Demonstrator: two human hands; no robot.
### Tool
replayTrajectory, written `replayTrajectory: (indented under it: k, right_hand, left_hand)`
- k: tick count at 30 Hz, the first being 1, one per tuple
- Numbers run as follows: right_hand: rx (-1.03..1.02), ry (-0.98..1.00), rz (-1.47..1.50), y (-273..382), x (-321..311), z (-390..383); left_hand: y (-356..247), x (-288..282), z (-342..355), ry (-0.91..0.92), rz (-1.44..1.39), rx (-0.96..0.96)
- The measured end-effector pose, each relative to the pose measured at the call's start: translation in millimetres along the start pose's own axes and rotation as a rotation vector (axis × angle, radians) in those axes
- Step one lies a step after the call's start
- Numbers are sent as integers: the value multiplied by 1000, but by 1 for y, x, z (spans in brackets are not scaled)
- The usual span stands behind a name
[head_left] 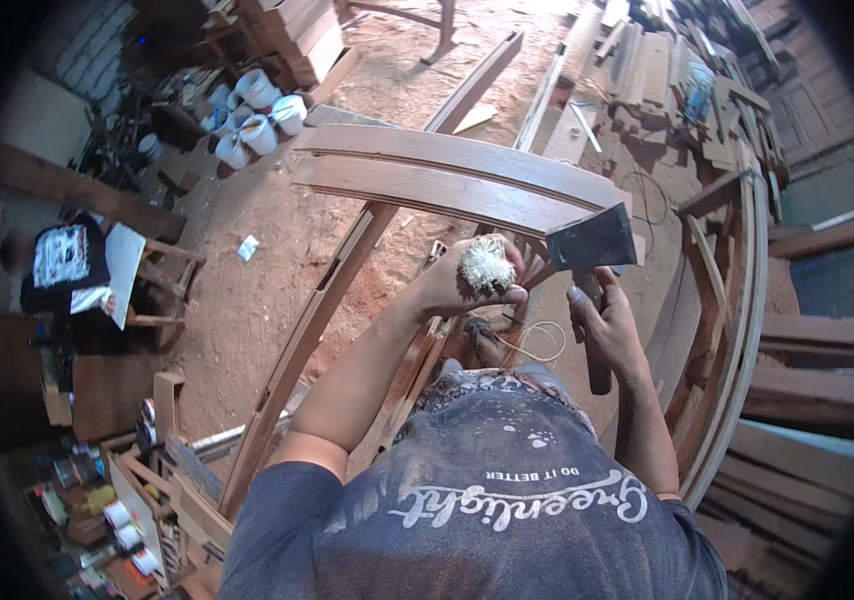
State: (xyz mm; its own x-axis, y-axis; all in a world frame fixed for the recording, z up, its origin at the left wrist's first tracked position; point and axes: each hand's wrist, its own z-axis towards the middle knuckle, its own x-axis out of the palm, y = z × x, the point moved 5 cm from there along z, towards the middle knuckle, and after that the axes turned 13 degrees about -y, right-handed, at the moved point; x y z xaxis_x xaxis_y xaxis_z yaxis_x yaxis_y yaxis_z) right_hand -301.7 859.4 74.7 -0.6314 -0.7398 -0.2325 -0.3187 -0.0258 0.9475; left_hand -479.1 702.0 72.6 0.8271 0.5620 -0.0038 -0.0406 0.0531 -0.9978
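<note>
Just on the near side of the curved wooden rails (417, 188), the left hand (441, 288), half-curled, cups a pale fibrous wad (487, 265), while the right hand (611, 328) closes around the handle of a dark, broad-bladed scraper (589, 240); a slipping grip might gouge the rails. They lie across a long beam (335, 285); left of them, white buckets (258, 134) stand on dusty ground (242, 345).

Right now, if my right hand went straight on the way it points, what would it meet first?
Past the dark tool it holds, your right hand would probably meet the nearer curved wooden board first, near its right end; depth is unclear.
</note>
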Motion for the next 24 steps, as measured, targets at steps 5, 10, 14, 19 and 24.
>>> replayTrajectory:
  k: [5,10,14,19,24]
  right_hand:
    - [13,-140,57,7,1,-49]
    - [49,-174,35,-4,7,-88]
    - [76,-233,88,-15,19,-110]
    - [94,-245,50,-12,22,-127]
    - [107,-299,51,-11,23,-134]
  left_hand:
    - [3,6,-1,160,271,71]
    - [17,6,-4,203,364,240]
    - [19,4,-6,265,368,232]
    - [19,3,-10,288,366,292]
    - [17,2,-12,251,252,226]
